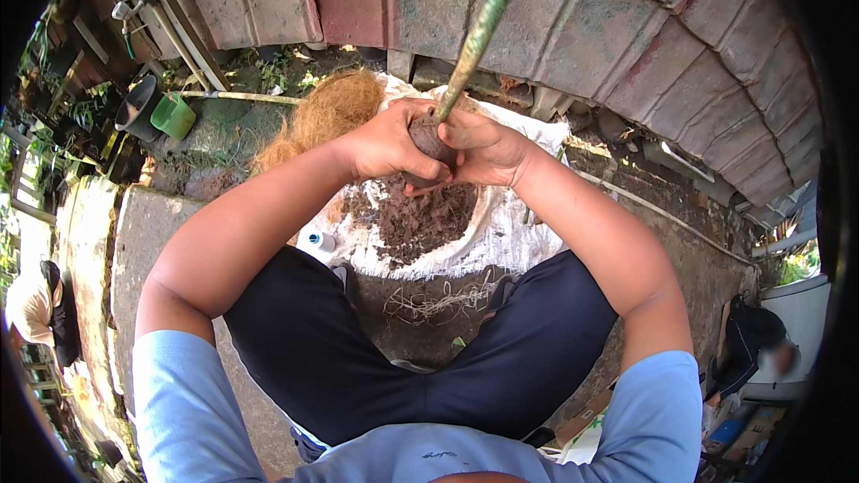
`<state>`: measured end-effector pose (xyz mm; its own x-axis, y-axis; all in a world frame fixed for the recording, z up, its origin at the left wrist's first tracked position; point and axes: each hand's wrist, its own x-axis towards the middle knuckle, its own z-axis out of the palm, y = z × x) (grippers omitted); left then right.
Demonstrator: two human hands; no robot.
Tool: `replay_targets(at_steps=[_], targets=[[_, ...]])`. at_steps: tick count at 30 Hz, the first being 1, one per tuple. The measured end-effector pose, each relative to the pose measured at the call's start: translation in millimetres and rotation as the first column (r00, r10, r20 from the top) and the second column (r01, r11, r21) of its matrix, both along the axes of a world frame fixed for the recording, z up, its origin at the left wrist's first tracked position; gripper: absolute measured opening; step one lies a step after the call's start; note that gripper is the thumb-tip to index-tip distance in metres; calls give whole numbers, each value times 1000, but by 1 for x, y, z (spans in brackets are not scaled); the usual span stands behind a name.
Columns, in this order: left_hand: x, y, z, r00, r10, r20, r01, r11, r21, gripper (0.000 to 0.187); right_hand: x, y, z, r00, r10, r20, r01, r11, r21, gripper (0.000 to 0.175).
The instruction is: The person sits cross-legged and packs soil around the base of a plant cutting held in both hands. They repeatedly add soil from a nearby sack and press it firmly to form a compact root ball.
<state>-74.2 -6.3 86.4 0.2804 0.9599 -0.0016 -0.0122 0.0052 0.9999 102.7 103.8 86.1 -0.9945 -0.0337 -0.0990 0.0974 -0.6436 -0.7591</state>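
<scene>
A ball of dark, moist soil (pixel 427 140) is packed around the lower end of a green-brown cut plant stem (pixel 474 40). The stem leans up and to the right and ends in a split tip. My left hand (pixel 389 142) cups the ball from the left, thumb across its lower front. From the right, my right hand (pixel 484 147) presses on the ball, its fingers beside the stem's base. Below both hands, a heap of loose soil (pixel 429 218) lies on a white woven plastic sack (pixel 513 231). A pile of brown coconut fibre (pixel 335 107) sits at the sack's upper left.
A spool of white thread (pixel 317 241) stands on the sack's left edge. Tangled string (pixel 436 302) lies between my feet. A green container (pixel 173 116) and black bucket (pixel 137 107) are at left. Roof tiles (pixel 564 20) slope ahead. Other people (pixel 748 342) (pixel 37 308) are at both sides.
</scene>
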Motion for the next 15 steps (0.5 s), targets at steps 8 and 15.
replay_targets(at_steps=[8,15], targets=[[11,-5,5,968,110,-223,-122,992,-40,52,-3,-2,-10,987,-154,-45,160,976,149,78],[24,2,9,961,229,-157,-237,971,-36,60,-1,4,-6,973,-230,17,221,950,221,62]])
